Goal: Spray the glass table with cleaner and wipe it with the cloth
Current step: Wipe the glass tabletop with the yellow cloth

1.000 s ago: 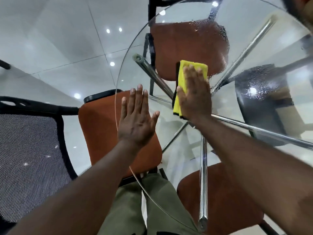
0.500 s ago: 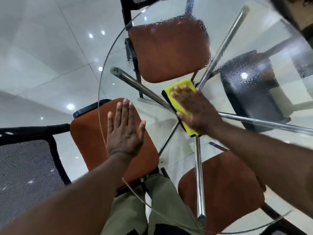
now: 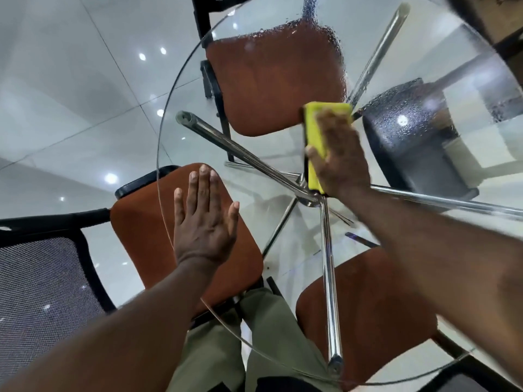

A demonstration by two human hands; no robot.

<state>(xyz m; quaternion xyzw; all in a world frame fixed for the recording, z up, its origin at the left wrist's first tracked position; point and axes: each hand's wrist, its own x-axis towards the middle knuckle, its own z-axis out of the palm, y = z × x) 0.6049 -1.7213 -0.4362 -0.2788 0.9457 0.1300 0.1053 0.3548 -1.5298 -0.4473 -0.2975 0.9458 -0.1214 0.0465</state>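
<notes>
Fingers of the right hand lie flat on the cloth, pressing it to the glass. The left hand rests flat, holding nothing. The cloth looks soft and light, probably slippery on wet glass, so press it with the palm. Droplets lie beyond the fingertips.

Two bare hands: left hand sharp, short trimmed nails, creased knuckles; right hand blurred, detail unclear. Left forearm and right forearm bare up to frame edge. Olive-green trousers, plain woven cloth, soft folds along both legs; black patch at bottom edge, nature unclear
</notes>
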